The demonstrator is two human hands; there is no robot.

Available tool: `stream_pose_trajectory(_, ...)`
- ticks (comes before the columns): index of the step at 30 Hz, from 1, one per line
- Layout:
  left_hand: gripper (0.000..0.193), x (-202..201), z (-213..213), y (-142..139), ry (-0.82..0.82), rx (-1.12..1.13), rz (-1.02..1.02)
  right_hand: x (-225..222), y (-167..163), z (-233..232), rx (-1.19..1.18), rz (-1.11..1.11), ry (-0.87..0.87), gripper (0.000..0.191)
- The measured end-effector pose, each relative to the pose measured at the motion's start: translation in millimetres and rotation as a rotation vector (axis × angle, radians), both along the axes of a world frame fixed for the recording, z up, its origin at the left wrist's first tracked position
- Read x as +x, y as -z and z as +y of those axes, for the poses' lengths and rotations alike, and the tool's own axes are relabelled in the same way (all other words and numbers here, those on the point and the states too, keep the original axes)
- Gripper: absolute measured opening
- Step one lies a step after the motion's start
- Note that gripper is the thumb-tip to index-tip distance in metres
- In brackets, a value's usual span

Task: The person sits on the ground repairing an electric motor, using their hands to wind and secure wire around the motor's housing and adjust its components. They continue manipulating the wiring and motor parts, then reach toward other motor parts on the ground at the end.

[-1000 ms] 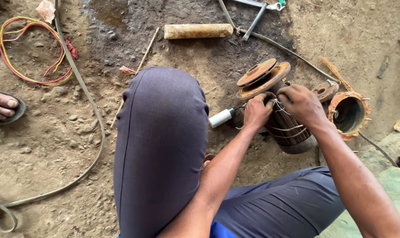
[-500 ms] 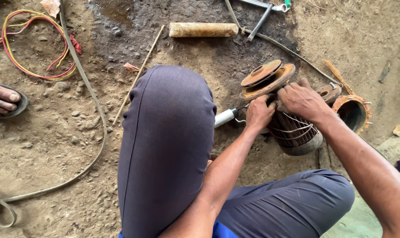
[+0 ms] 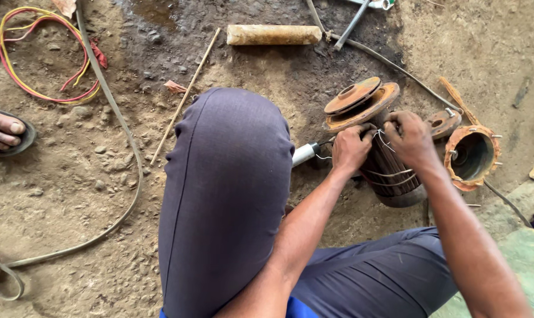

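Observation:
A rusty cylindrical motor core [image 3: 390, 171] with a disc-shaped top [image 3: 356, 99] lies tilted on the dirt, bound by thin wire loops. My left hand [image 3: 350, 148] grips its upper side, fingers closed around thin wire. My right hand [image 3: 409, 138] presses on the core just right of the left hand, pinching the same thin silver wire [image 3: 383, 139]. A white-handled tool [image 3: 304, 153] lies beside my left hand, partly hidden by my raised knee [image 3: 231, 176].
A rusty round housing [image 3: 471, 156] lies right of the core. A tan cylinder [image 3: 273, 34], a thin stick [image 3: 186, 94], metal rods [image 3: 352, 23], coloured wires [image 3: 37, 59] and a flat strap [image 3: 120, 147] lie on the dirt. Another person's sandalled foot [image 3: 5, 131] is at left.
Both hands have shifted slightly up the core toward the disc end, working the thin wire. The camera has drifted a little; the core stays in place.

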State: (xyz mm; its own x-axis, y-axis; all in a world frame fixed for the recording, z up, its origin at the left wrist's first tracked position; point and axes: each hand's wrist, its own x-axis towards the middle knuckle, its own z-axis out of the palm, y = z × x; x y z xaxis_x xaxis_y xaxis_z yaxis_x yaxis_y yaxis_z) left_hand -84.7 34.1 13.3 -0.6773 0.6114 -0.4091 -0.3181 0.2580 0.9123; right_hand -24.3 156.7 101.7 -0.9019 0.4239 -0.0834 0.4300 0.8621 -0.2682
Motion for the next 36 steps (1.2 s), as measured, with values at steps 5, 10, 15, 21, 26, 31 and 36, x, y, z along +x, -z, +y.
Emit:
stream_pose_trajectory(5,0.027,2.0,1.5,2.1,-0.037,0.020,0.063,-14.3,-30.7,5.7,0.058,-0.280,-0.247,0.023)
stream_pose_trajectory(10,0.027,1.2,1.3,3.5,-0.014,0.002,0.072,-35.2,-36.6,2.1,0.262,-0.469,-0.496,0.019)
stream_pose_trajectory(15,0.027,-2.1,0.6,0.2,0.005,-0.018,0.022,-32.8,-24.2,8.7,0.313,-0.410,-0.468,0.022)
stream_pose_trajectory(21,0.031,-6.8,-1.1,-1.0,0.005,-0.021,0.037,-6.7,12.7,-12.5,0.297,0.059,-0.162,0.019)
stream_pose_trajectory(26,0.033,-3.1,1.2,2.4,-0.009,-0.029,0.043,-2.1,20.4,-13.3,0.037,0.035,0.180,0.021)
stream_pose_trajectory(31,0.032,-1.2,2.9,4.5,-0.023,-0.010,0.019,0.6,-12.8,6.1,-0.050,-0.039,-0.016,0.025)
stream_pose_trajectory(36,0.033,0.3,1.7,3.7,-0.008,0.004,0.062,-7.9,-21.1,7.6,0.118,-0.259,-0.218,0.022)
